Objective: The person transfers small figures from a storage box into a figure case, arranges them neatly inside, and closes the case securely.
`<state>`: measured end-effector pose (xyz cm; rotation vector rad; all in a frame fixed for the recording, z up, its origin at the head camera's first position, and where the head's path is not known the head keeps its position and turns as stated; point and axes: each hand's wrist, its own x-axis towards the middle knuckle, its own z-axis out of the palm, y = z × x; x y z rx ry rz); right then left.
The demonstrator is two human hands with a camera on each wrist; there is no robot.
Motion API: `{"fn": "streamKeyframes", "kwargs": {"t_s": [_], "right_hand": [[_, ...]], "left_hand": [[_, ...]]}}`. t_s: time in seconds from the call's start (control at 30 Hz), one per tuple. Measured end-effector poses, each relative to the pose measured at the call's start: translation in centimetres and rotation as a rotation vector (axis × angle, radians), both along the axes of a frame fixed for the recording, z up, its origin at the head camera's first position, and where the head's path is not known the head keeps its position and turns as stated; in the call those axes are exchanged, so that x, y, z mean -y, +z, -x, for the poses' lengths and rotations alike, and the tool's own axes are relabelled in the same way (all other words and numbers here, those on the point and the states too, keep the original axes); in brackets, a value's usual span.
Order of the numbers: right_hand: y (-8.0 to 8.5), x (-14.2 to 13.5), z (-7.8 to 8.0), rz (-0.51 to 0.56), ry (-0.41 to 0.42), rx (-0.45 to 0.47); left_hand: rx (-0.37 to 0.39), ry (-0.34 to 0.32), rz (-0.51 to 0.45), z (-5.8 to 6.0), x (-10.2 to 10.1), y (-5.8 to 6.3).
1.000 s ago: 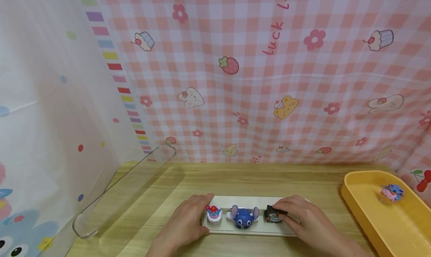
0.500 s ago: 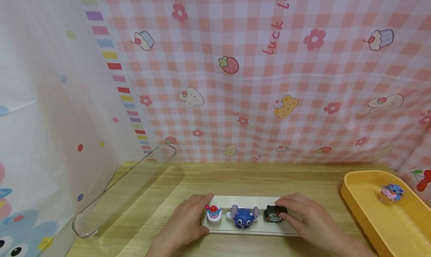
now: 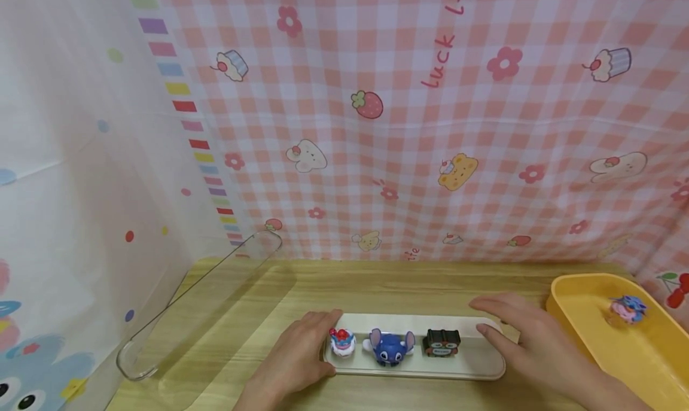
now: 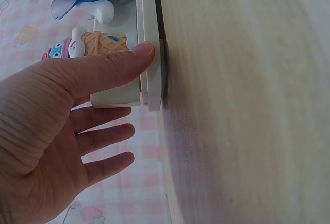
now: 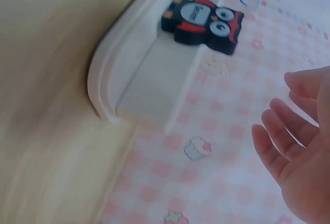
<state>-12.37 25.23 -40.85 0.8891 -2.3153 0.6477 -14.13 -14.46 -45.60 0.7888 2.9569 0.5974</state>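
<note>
A long white box with rounded ends (image 3: 479, 363) lies on the table with several small parts of its raised step showing. My left hand (image 3: 301, 351) grips its left end, thumb at the front edge (image 4: 147, 80) and fingers behind. Three figurines stand in a row on the box: an ice-cream-cone figurine (image 3: 342, 344) beside my left hand, a blue big-eared figurine (image 3: 390, 349) in the middle, and a black owl figurine (image 3: 441, 343) on the right. My right hand (image 3: 530, 342) is off the box's right end, fingers spread apart and holding nothing; the right wrist view shows it apart from the owl.
At the right stands a yellow tray (image 3: 570, 321) with a blue-and-pink figurine (image 3: 628, 309) in it. A clear curved-ended cover (image 3: 204, 315) rests at the left of the wooden table (image 3: 377, 282). Printed cloth (image 3: 344, 70) hangs behind.
My right hand has let go of the owl figurine and moved right, its fingers parting. The owl stays on the box. My left hand has kept its place.
</note>
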Motion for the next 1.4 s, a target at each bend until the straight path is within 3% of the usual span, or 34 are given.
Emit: {"fn": "streamKeyframes", "kwargs": {"t_s": [0.27, 0.63, 0.97, 1.4], "right_hand": [[1.8, -2.1, -0.5, -0.009, -0.106, 0.019], [2.3, -6.1, -0.4, 0.003, -0.264, 0.014], [2.2, -10.6, 0.5, -0.011, -0.332, 0.003], [1.3, -14.8, 1.5, 0.051, -0.369, -0.022]], "left_hand": [[0.001, 0.002, -0.001, 0.0, 0.0, 0.0], [0.014, 0.008, -0.01, -0.1, 0.0, 0.0], [0.001, 0.001, 0.005, -0.1, 0.0, 0.0], [0.016, 0.015, -0.009, -0.2, -0.1, 0.1]]}}
